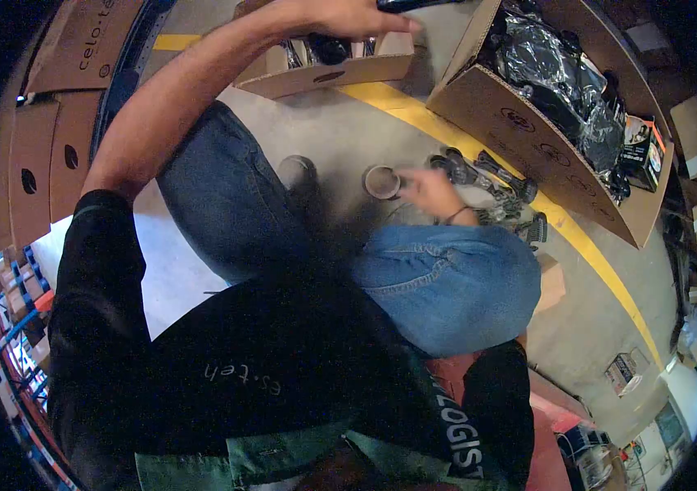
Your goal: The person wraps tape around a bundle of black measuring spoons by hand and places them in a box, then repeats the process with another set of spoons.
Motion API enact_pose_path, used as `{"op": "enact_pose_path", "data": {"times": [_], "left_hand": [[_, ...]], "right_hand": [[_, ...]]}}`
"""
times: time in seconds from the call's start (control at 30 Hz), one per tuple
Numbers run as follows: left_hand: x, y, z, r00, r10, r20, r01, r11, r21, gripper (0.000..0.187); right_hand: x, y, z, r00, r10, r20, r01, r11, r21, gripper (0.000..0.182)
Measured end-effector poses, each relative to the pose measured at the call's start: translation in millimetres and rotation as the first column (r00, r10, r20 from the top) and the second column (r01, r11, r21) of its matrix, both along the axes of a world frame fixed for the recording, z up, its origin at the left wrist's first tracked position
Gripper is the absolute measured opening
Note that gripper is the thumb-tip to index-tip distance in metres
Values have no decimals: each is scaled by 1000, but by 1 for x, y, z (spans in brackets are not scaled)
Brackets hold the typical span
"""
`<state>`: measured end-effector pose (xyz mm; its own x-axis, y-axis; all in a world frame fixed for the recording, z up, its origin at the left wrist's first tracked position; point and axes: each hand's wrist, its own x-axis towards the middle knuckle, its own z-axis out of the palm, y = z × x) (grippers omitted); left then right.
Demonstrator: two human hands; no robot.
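Your right grip (406, 186) is at the right edge of one round, cup-like piece (382, 182), low over the floor (324, 147); the fingers are blurred, so you cannot tell whether they are closed on it. The piece's round face points up towards you, and its pale inside shows within a dark rim. You are looking nearly end-on, so its long axis cannot be read.

Just right of that grip lies a pile of black and grey parts (487, 176) — several, too tangled to count. Beyond it, across one yellow floor line (602, 262), stands a large open carton (528, 147). It holds black items in clear plastic (557, 78), and one small black-and-orange box (643, 154) at its right end.

Your left grip (410, 23) is farther forward, above a smaller open carton (328, 78) with dark items (330, 51) inside. One dark object (404, 4) shows beside those fingers, cut off by the top edge of your view, so how wide that grip is, or whether it holds the object, cannot be told. That makes two open cartons in front of you.
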<state>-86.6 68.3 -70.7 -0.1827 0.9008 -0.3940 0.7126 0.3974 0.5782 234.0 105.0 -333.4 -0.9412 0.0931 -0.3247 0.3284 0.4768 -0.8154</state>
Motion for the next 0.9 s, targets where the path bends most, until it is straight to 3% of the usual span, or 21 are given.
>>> {"op": "enact_pose_path", "data": {"times": [0.07,0.17,0.2,0.27,0.33,0.37,0.43,0.47,0.5,0.57,0.63,0.7,0.77,0.8,0.9], "left_hand": [[12,3,13,985,137,104,-136,991,-13,53],[19,1,22,986,151,73,-155,986,53,46],[18,0,21,990,108,89,-118,986,116,40],[21,-11,35,986,112,124,-133,975,178,38],[20,-13,44,977,140,161,-175,959,224,37],[17,-13,43,969,169,181,-210,948,240,36],[13,-12,39,950,217,225,-276,919,281,36],[8,-11,38,933,211,291,-295,912,284,32],[5,-13,33,956,136,260,-227,905,359,52],[10,-12,37,907,178,381,-323,875,360,38],[19,-15,52,815,157,557,-416,828,375,51],[31,-17,59,727,82,682,-497,748,440,54],[40,-24,71,743,-47,667,-420,744,520,49],[46,-27,77,737,-28,675,-457,714,530,55],[56,-27,80,771,-33,636,-451,677,582,51]], "right_hand": [[9,-38,-31,975,183,-125,-119,908,401,27],[5,-58,-113,959,253,130,-282,788,548,26],[1,-57,-103,972,211,109,-236,824,515,25],[-14,-41,-47,991,116,64,-133,880,456,24],[-27,-17,14,994,-59,-89,66,995,79,24],[-33,-2,49,977,-163,-140,147,982,-120,25],[-44,25,143,969,-228,-93,180,915,-361,25],[-46,42,183,971,-151,-187,119,978,-172,23],[-48,57,217,963,-57,-265,69,997,36,21],[-51,69,268,839,-82,-538,141,988,70,16],[-56,69,314,784,-134,-607,242,965,99,14],[-55,54,356,825,-330,-460,436,889,144,15],[-62,43,369,754,-333,-566,511,839,188,17],[-64,38,374,718,-326,-615,546,812,207,18],[-65,31,380,721,-271,-638,577,745,335,21]]}}
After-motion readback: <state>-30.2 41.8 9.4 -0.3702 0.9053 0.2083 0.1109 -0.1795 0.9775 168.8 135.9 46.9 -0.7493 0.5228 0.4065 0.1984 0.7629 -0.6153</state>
